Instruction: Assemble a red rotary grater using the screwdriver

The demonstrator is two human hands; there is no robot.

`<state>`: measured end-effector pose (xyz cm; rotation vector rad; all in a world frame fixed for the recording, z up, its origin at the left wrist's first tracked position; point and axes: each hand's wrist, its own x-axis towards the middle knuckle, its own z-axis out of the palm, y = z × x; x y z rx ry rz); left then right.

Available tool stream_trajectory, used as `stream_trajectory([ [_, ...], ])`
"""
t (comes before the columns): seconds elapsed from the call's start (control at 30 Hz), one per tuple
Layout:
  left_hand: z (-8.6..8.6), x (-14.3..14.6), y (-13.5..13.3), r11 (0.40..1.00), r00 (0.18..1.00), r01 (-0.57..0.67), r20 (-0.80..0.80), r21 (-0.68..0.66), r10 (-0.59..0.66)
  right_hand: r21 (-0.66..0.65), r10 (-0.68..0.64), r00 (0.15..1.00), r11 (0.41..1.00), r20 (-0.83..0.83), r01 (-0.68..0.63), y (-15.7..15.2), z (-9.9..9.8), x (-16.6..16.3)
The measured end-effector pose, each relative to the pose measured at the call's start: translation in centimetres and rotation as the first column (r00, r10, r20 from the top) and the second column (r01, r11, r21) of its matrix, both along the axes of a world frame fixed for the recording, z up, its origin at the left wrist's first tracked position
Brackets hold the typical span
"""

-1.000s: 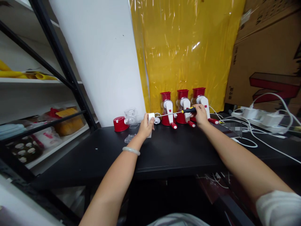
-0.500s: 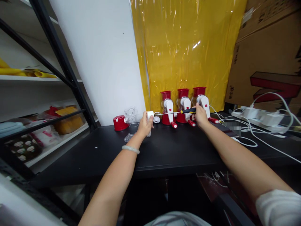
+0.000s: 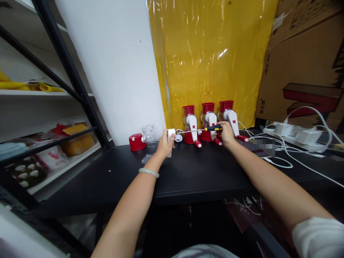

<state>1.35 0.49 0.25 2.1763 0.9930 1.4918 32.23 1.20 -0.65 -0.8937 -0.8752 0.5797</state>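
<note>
from my end of the link, i see the left hand (image 3: 165,145) closed around a white part (image 3: 171,134), held up over the rear half of the bench (image 3: 199,175). a pale bangle (image 3: 148,172) circles that wrist. the right hand (image 3: 228,135) grips the black and yellow handle of a screwdriver (image 3: 213,128), its shaft lying nearly level and running left to the white part; i can't tell whether the tip sits in it. a small white round piece (image 3: 178,138) shows right beside the part.

along the bench's rear edge, behind the hands, i count three red and white crank machines (image 3: 210,119) standing upright in a row. left of the left hand, near that same edge, are a red base (image 3: 137,142) and, touching it, a clear housing (image 3: 148,133); a clear cover (image 3: 146,158) lies nearer the front edge.

towards the bench's rear right corner i have a dark flat device (image 3: 255,148), white cables (image 3: 281,166) and a power strip (image 3: 295,140). beyond the rear edge hangs a yellow plastic sheet (image 3: 220,57), with a large carton (image 3: 298,71) to its right. past the left end stands a shelving rack (image 3: 57,50).
</note>
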Motion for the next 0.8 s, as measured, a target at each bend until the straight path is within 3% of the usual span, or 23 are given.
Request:
stream_trajectory([
  [0.3, 0.3, 0.2, -0.4, 0.997, 0.997, 0.071, 0.008, -0.038, -0.071, 0.078, -0.032, 0.999, 0.997, 0.019, 0.031, -0.2, 0.2, 0.2],
  [0.63, 0.1, 0.6, -0.2, 0.97, 0.978, 0.174, 0.144, -0.171, -0.15, 0.105, -0.016, 0.998, 0.994, 0.067, 0.009, 0.2, 0.2, 1.0],
  [0.8, 0.1, 0.6, -0.2, 0.98, 0.989, 0.107, 0.122, -0.17, -0.087, 0.171, -0.017, 0.99, 0.985, 0.14, -0.008, 0.2, 0.2, 1.3],
])
